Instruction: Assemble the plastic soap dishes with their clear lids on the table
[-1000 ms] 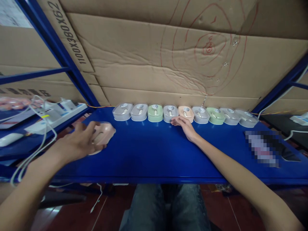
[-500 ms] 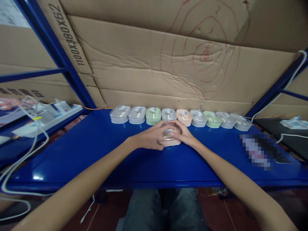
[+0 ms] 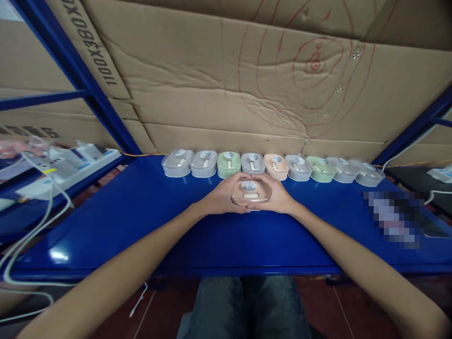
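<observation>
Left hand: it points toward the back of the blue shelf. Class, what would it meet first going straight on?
The left hand already grips the pink case; beyond that, probably the row's grey case, though depth is unclear.

Both hands meet over the blue shelf (image 3: 148, 221): the left hand (image 3: 221, 200) and right hand (image 3: 278, 197) cup a peach boxed mouse (image 3: 250, 192) from either side. Just behind it runs a row of boxed mice (image 3: 271, 165), grey, green and peach, against the cardboard wall (image 3: 212, 84)
</observation>
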A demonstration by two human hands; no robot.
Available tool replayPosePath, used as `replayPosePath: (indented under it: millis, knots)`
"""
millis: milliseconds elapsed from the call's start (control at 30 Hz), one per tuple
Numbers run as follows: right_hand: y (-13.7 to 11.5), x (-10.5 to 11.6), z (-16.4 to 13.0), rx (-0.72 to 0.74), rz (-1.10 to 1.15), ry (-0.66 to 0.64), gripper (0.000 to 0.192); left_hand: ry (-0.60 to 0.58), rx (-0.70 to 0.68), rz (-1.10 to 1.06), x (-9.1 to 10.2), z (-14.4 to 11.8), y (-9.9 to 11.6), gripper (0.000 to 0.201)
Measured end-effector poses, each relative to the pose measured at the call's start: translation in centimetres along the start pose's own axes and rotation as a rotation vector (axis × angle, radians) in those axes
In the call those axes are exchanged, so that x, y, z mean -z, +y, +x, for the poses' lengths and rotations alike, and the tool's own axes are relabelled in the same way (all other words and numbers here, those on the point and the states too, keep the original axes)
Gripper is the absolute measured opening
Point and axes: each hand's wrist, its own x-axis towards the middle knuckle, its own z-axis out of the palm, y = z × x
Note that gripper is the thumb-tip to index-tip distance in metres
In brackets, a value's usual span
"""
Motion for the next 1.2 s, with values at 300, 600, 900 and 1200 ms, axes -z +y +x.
replayPosePath:
  millis: [300, 600, 900, 1200]
  knots:
    - [-0.3, 0.2, 0.2, -0.105, 0.137, 0.011, 0.073, 0.002, 0.028, 0.049, 0.2, -0.1, 0.4, 0.112]
    - [1.3, 1.3, 0.4, -0.225, 0.311, 0.058, 0.061, -0.005, 0.064, 0.070, 0.7, -0.2, 0.4, 0.128]
    - [0.3, 7.2, 1.0, -0.156, -0.023, -0.085, 0.057, -0.082, -0.025, 0.263, 1.8, 0.1, 0.3, 0.096]
    - [-0.5, 13.7, -0.1, -0.341, -0.173, -0.367, 0.059, -0.175, 0.033, 0.342, 3.2, 0.1, 1.2, 0.087]
